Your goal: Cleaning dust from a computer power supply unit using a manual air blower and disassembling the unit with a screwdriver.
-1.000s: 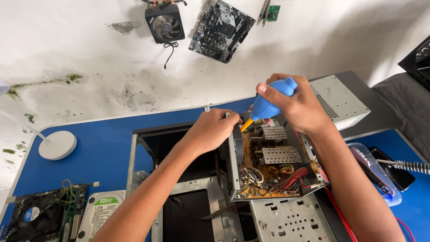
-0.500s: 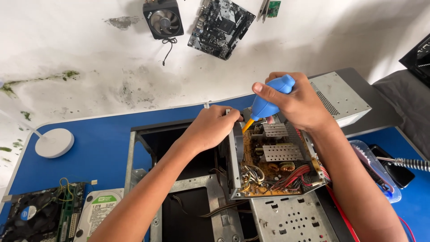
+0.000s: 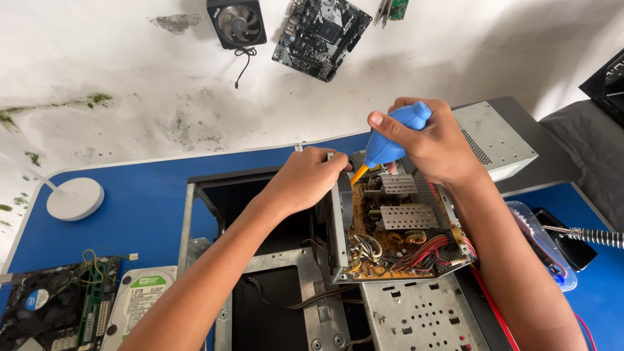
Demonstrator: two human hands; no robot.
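An opened power supply (image 3: 390, 227) with a brown circuit board, heat sinks and coloured wires rests on top of an open computer case (image 3: 273, 273). My left hand (image 3: 305, 179) grips the power supply's upper left metal edge. My right hand (image 3: 432, 140) is closed around a blue rubber air blower (image 3: 390, 140), its orange nozzle pointing down at the board's top left corner. The blower's bulb is partly hidden by my fingers.
The blue table (image 3: 136, 195) stands against a stained white wall. A white round base (image 3: 75, 198), a hard drive (image 3: 136, 302) and a motherboard with fan (image 3: 52, 312) lie left. The grey supply cover (image 3: 497, 140) sits right. A fan (image 3: 237, 23) and a board (image 3: 318, 32) hang on the wall.
The view has shifted slightly downward. Both hands stay at the power supply, with the blower nozzle still at the same corner of the board.
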